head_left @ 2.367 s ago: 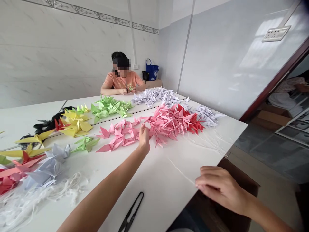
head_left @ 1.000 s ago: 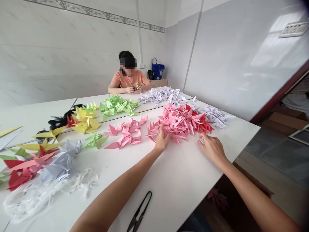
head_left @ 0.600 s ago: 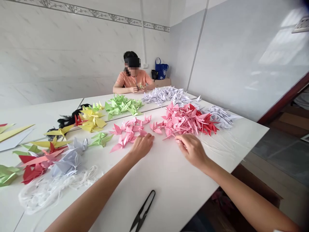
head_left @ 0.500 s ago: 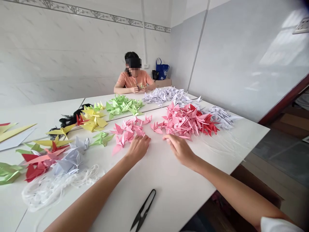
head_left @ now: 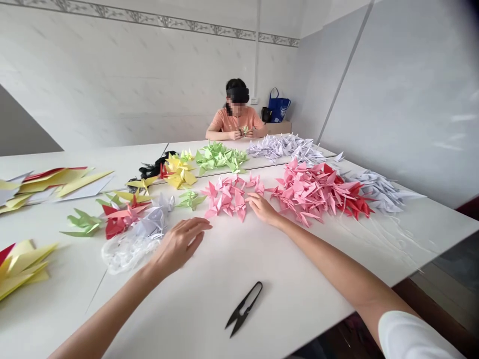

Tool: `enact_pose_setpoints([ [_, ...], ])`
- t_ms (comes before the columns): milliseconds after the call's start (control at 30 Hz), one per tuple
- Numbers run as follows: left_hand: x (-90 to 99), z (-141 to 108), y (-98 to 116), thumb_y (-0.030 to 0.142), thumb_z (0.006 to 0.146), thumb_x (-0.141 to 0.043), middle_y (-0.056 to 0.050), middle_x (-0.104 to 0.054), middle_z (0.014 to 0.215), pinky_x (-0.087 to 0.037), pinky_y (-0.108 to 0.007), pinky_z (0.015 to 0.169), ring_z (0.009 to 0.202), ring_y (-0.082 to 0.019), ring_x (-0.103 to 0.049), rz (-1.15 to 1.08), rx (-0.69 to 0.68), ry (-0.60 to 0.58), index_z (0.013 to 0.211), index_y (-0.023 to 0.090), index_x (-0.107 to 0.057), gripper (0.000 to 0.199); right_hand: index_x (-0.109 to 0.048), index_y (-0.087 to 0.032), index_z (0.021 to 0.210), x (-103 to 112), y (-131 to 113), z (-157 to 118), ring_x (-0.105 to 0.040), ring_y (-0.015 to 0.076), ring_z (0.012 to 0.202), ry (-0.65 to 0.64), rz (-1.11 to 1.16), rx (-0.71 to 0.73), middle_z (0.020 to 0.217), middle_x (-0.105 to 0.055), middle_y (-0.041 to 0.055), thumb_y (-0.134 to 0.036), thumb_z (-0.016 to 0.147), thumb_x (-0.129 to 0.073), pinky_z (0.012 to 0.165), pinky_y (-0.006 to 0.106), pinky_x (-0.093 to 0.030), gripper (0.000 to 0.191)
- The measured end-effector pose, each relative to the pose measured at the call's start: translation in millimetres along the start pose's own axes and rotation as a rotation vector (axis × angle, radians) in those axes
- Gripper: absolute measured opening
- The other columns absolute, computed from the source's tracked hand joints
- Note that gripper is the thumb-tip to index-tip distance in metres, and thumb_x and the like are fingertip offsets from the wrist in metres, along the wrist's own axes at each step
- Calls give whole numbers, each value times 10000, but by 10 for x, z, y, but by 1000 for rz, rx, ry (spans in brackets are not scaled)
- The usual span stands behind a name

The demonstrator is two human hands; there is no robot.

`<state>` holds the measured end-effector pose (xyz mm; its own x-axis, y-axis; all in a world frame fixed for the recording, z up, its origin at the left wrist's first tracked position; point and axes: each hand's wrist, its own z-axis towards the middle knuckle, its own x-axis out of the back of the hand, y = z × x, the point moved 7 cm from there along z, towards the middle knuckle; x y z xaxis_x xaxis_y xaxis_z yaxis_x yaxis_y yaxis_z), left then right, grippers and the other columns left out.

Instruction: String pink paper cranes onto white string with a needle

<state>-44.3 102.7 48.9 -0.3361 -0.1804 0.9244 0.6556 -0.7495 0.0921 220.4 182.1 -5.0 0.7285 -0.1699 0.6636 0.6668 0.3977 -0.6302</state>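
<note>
My left hand (head_left: 182, 244) hovers over the white table, fingers stretched out and holding nothing, just right of a tangle of white string (head_left: 125, 252). Close to it lie a lilac paper crane (head_left: 149, 224) and a green paper crane (head_left: 190, 200). My right hand (head_left: 264, 209) reaches to the right edge of a small group of pink paper cranes (head_left: 226, 192). Its fingers are apart; whether the fingertips touch a crane is unclear. Right of that hand is a large heap of pink paper cranes (head_left: 309, 192). Black thread snips (head_left: 238, 324) lie in front of me.
Across the table (head_left: 202, 309) a person in an orange shirt (head_left: 243, 118) handles a small green item. Heaps of green cranes (head_left: 220, 157), lilac cranes (head_left: 286, 147) and yellow cranes (head_left: 178, 172) stand farther back. Folded papers (head_left: 22, 267) lie left; loose white strands (head_left: 389, 234) lie right.
The view has turned left. My left hand has moved away from the pink cranes toward the string tangle and opened. My right hand has moved left to the small pink group.
</note>
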Motion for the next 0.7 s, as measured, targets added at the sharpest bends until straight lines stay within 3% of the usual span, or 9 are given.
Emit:
enact_pose_setpoints([
  [100,121,-254,-351,327,1041,-370,-106,-711,1215,-513,-401,915,1053,-264,-688,103,135,-9,1200,225,-626,319,-648,-166,1230,-80,-109,-70,-659,236,1130,-3,85,44,1275,-658,103,-356,1005,-618,984,467,-557,295],
  [200,203,-463,-539,421,994,-481,-122,-723,1130,-498,-461,875,980,-319,-681,169,220,-9,1193,219,-631,321,-667,-150,1144,-55,-169,-155,-680,226,1103,29,155,48,1165,-709,102,-371,1062,-484,989,448,-542,299],
  [367,115,-566,-472,327,994,-451,-53,-747,891,-482,-412,856,838,-259,-676,151,153,-90,911,242,-691,267,-674,-187,1041,41,-278,-244,-710,219,1014,55,221,58,1050,-754,98,-419,1083,-291,914,347,-547,450],
  [467,98,-561,-383,306,1007,-416,-49,-765,918,-479,-407,893,838,-243,-675,127,144,-71,955,248,-704,298,-664,-198,1036,97,-313,-273,-701,227,1030,101,224,51,1063,-751,99,-449,1073,-291,914,335,-531,451],
  [567,176,-569,-300,328,1007,-416,-53,-783,929,-480,-399,921,971,-269,-680,97,162,-33,970,251,-723,319,-645,-199,1038,151,-288,-298,-689,229,1039,185,211,24,1074,-739,111,-447,1071,-270,923,333,-515,452],
  [700,474,-612,-431,403,987,-438,-25,-774,900,-511,-284,730,876,-217,-702,-91,406,136,978,252,-722,322,-610,-198,1019,176,-226,-330,-680,212,863,251,185,-15,891,-704,79,-440,1067,-253,811,306,-511,434],
])
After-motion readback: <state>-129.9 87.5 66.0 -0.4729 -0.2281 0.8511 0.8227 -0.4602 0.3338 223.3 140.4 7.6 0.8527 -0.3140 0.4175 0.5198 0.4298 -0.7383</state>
